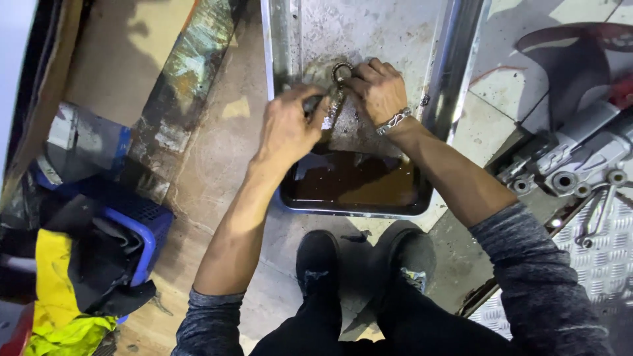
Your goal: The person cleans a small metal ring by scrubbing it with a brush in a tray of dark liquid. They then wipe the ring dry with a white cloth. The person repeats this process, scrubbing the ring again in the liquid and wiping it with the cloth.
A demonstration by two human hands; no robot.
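Head view: left hand (pixel 287 128) & right hand (pixel 377 89) fingers both pinch metal ring part (pixel 341 74), between them, over oily tray (pixel 356 207).

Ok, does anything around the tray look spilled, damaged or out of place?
Yes: dark brown oily liquid is pooled at the near end of the long, scratched metal tray, so the tray seems tilted. Both hands, left and right, hold a small greasy metal ring part above it.
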